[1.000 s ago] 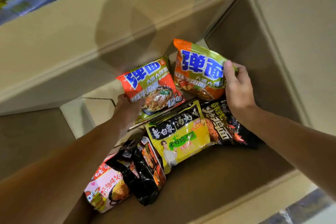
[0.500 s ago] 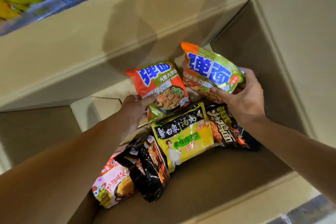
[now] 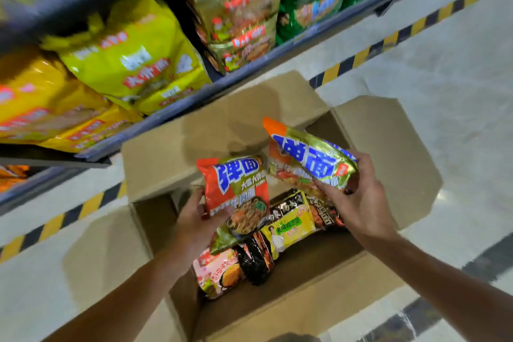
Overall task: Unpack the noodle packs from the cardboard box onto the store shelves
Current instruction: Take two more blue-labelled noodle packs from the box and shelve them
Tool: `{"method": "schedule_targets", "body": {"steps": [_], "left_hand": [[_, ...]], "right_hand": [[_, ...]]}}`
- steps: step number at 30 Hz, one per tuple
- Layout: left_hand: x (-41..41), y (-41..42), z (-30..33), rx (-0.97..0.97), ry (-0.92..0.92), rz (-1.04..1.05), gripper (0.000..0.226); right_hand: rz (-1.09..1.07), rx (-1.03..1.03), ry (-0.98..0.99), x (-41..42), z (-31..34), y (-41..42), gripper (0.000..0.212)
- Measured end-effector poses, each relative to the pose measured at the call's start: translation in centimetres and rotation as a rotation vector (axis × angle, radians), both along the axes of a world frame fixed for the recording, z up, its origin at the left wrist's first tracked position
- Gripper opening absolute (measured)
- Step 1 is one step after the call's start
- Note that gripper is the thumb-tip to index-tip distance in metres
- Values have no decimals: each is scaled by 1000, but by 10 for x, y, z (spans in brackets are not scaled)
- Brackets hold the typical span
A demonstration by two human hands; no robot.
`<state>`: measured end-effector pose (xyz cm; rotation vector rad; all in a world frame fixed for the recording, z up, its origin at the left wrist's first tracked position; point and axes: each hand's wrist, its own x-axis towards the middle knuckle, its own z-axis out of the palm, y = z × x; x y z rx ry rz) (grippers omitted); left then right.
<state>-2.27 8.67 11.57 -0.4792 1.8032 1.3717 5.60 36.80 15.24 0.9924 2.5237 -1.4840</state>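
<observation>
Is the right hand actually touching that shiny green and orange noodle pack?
Touching. The head view shows the right hand gripping the shiny green and orange noodle pack, fingers wrapped over its lower edge.

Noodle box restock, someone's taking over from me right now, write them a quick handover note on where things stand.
Left hand: gripping a red-and-green noodle pack, lifted above the cardboard box.
Right hand: gripping an orange-and-green noodle pack, also raised over the box.
In the box: a yellow pack, a black pack on its right, another black pack nearer you, and a pink pack at the near left.
Shelves: already hold large yellow, gold and green bags.
Done: two packs picked up.
Left: shelve both, then the four packs visible in the box.
</observation>
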Motion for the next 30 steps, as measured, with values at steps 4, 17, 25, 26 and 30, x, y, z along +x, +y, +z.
{"method": "schedule_targets", "body": {"steps": [4,17,25,26,30], "left_hand": [[-27,-45,109,84,105,13,48],[-73,-174,467,91,518,46,58],[-63,-225,588,152,635,90,65],[-59,-230,600,149,646,83,66],[-37,-244,642,201,685,59,60]], "right_hand": [[-50,-32,53,-3,105,-23,63],[-110,0,286,-31,443,-118,62],[-86,-30,411,-27,568,-158,56],[-83,-13,416,-25,580,-162,57],[-44,-4,446,-13,624,-173,64]]}}
